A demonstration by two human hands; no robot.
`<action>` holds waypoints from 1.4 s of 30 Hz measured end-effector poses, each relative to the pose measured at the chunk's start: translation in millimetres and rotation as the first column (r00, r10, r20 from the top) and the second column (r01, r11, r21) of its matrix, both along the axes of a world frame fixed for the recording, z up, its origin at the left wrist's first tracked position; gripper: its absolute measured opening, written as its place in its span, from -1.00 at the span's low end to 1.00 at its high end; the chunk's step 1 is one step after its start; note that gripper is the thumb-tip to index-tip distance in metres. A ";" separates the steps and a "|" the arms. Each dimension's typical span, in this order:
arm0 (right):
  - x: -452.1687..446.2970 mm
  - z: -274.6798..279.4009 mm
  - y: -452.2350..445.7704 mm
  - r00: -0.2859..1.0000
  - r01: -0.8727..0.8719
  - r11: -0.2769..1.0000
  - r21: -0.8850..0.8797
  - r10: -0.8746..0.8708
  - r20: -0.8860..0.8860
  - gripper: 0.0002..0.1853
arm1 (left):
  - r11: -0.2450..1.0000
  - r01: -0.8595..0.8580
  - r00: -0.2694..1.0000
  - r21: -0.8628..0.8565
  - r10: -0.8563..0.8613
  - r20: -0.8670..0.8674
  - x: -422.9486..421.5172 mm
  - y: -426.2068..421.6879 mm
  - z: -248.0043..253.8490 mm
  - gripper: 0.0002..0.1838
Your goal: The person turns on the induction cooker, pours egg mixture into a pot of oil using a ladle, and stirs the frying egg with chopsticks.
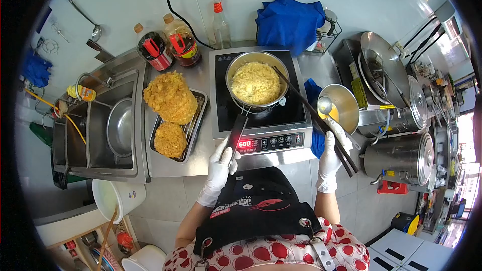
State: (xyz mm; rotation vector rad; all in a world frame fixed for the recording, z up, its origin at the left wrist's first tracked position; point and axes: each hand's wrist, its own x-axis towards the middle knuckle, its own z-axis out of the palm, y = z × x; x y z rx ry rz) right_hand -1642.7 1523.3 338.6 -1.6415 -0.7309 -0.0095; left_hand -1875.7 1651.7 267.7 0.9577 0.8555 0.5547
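Note:
My gloved left hand is closed round the black handle below the pot on the induction cooker. A pale yellow noodle-like cake fills much of the pot. Long dark chopsticks are held in my gloved right hand, their far tips at the pot's right rim. Beside that hand, a metal bowl holds a ladle and yellow liquid. Two golden fried cakes lie on a rack over a tray to the left.
Two sauce bottles and a glass bottle stand at the back wall. A sink with a metal basin is at the left. A wok and a large steel pot are at the right.

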 end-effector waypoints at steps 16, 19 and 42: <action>2.6 -5.4 -6.1 0.999 0.050 0.998 0.023 -0.050 0.015 -0.79 | 0.997 0.071 0.997 0.001 -0.071 0.020 6.6 -8.8 -5.2 -0.55; 5.8 -10.2 -10.3 0.999 0.030 0.999 0.032 -0.031 0.028 -0.79 | 0.998 0.065 0.997 -0.004 -0.065 0.029 7.5 -9.2 -5.3 -0.55; 10.4 -16.2 -26.6 0.999 0.018 1.000 0.020 -0.019 0.040 -0.79 | 0.994 0.000 0.990 0.112 0.016 -0.141 9.0 -11.6 -8.5 -0.75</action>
